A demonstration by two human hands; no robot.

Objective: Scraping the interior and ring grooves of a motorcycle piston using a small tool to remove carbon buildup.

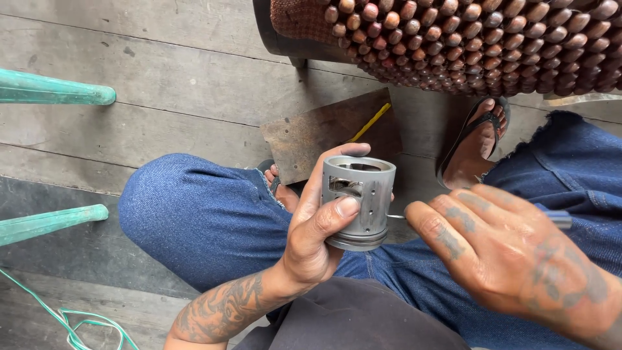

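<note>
Left hand point(317, 227) around grey slotted piston point(358, 202)

Single head-worn view, looking steeply down over the wearer's own lap, close to the left hand point(317, 230) and right hand point(512, 253) in the lower centre and right, plank floor point(162, 91) filling the upper left, beaded seat point(479, 39) at top right

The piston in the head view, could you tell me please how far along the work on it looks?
Done: nothing finished can be read off the grey metal piston. In hand: the left hand grips the piston upside down, skirt opening up, over the lap; the right hand holds a thin metal tool whose tip is at the piston's side. Left: cannot be judged; a yellow pencil lies on a brown board.
</note>
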